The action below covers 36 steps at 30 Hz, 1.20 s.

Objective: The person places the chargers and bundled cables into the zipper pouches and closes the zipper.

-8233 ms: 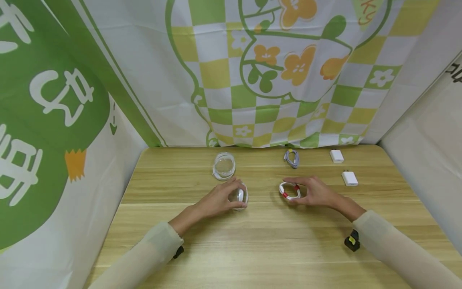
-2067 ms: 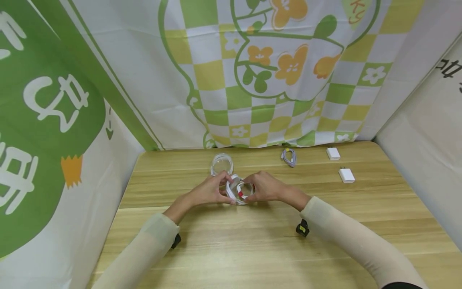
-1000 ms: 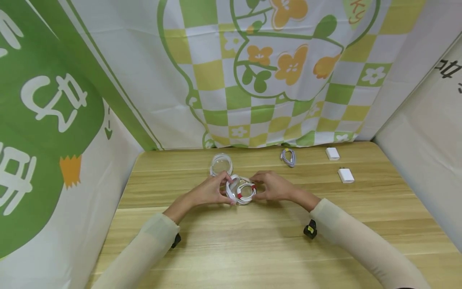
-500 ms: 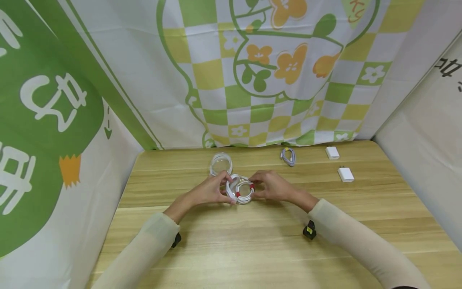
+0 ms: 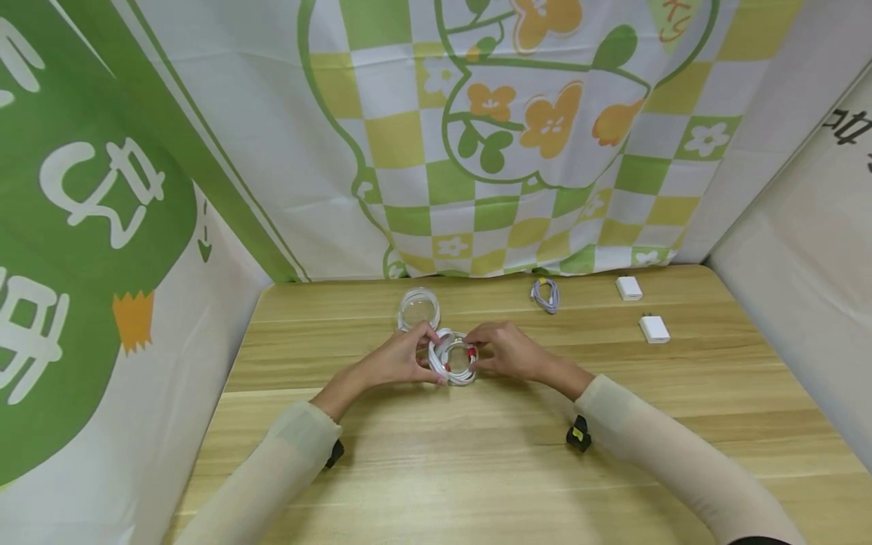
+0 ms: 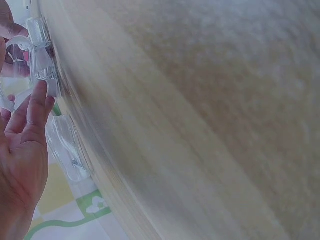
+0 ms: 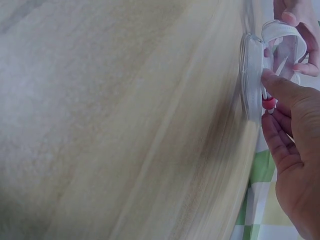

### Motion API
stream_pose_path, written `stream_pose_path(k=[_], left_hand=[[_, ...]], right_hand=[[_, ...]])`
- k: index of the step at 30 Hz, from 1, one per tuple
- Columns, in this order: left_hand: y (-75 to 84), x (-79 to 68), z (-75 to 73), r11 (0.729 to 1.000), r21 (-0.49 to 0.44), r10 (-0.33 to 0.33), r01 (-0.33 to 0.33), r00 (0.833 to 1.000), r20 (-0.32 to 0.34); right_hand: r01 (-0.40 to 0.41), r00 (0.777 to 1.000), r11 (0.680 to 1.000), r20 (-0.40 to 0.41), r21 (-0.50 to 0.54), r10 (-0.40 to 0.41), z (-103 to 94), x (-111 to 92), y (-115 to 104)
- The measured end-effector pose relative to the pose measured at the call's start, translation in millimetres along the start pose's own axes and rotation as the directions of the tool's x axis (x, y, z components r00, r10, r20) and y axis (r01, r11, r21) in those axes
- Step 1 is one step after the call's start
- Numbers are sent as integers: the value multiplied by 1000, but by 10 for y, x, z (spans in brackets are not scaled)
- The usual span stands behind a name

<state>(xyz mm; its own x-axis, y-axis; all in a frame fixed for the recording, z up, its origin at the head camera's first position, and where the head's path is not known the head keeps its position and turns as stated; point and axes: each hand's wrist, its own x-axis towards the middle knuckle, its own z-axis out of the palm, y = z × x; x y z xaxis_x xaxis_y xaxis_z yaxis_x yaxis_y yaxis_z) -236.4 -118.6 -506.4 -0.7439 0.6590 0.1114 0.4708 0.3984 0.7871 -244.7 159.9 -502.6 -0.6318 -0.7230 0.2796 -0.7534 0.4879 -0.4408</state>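
Note:
My left hand (image 5: 397, 360) grips the raised white-rimmed lid of a round clear zip pouch (image 5: 434, 365), which stands open on the table. A white charging cable (image 5: 460, 378), coiled and bound with red ties, sits over the pouch's mouth. Thumb and fingers of my right hand (image 5: 512, 353) pinch the coil's right side near one tie. In the right wrist view, the red tie (image 7: 269, 103) shows between those fingertips, right at the pouch wall. The left wrist view shows the lid's curved rim (image 6: 16, 41) in my left fingers; part of the coil is hidden.
Another round clear pouch (image 5: 400, 316) lies just behind the first. Farther right are a grey-purple coiled cable (image 5: 553, 300) with a yellow tie and two white charger plugs (image 5: 628, 288). A printed curtain (image 5: 409, 182) hangs along the table's (image 5: 436, 469) back edge.
My right hand has carried the red-tied cable from the right over to the pouch, and lately shifted it slightly left, deeper over the opening. The pouch lid has been lifted by my left hand.

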Motion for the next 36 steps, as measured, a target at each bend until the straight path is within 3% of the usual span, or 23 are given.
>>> stream_pose_path(k=[18, 27, 36], left_hand=[[25, -21, -22, 999, 26, -20, 20, 1000, 4], [19, -5, -6, 999, 27, -25, 25, 1000, 10], [40, 17, -1, 995, 95, -13, 14, 1000, -9]], right_hand=[[-89, 995, 995, 50, -34, 90, 36, 78, -3], [-116, 992, 993, 59, 28, 114, -18, 41, -21], [-95, 995, 992, 26, 84, 94, -117, -62, 74]])
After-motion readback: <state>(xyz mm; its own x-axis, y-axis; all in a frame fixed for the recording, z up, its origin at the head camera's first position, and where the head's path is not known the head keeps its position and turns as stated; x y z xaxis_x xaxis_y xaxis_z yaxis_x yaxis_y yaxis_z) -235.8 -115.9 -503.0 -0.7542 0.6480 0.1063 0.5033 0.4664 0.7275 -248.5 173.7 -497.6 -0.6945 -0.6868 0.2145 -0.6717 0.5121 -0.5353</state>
